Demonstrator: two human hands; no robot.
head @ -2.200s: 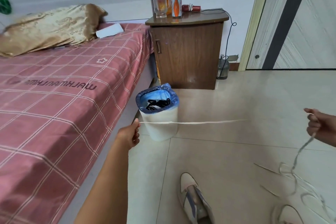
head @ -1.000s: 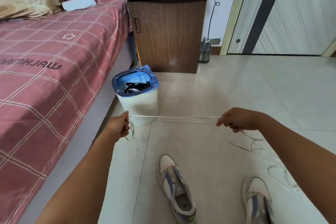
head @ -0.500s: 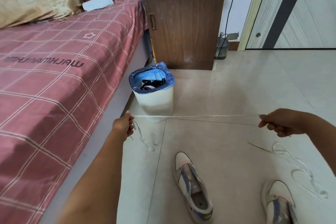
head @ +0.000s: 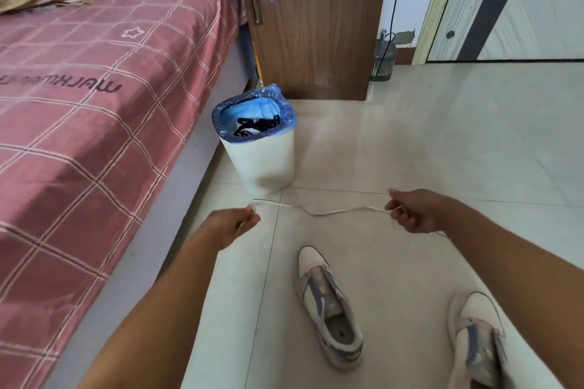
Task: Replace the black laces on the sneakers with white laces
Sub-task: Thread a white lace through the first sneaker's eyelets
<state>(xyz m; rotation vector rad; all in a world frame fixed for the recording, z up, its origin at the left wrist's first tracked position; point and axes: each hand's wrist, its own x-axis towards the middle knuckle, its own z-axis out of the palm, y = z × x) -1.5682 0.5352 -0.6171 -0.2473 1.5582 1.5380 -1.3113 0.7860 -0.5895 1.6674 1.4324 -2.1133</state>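
Pinched in the left hand: one end of a thin white flat shoelace, fingertips closed on it. Pinched likewise in the right hand, fingers curled round the lace further along. Between the two hands, a slack span sagging in a shallow curve, hanging in front of the wrists. Behind the right hand, a further bit of lace trailing toward the floor; how much is hidden by the forearm.

Below and between the hands, on the pale glossy tiled floor: a white low-top sneaker with blue-grey side panels, toe pointing toward the hands, eyelets apparently bare. Below the right forearm, a second matching white sneaker, partly cut off by the frame edge.

Just beyond the left hand: a white plastic waste bin lined with a blue bag, tangled black laces lying inside. To the left of the left arm, a bed with a red checked sheet; beyond the bin, a brown wooden bedside cabinet.

Probably straightening and finding the middle before threading. Best done by matching both ends, keeping the lace flat and untwisted, then feeding the tips evenly through the lowest eyelets of the nearer sneaker.
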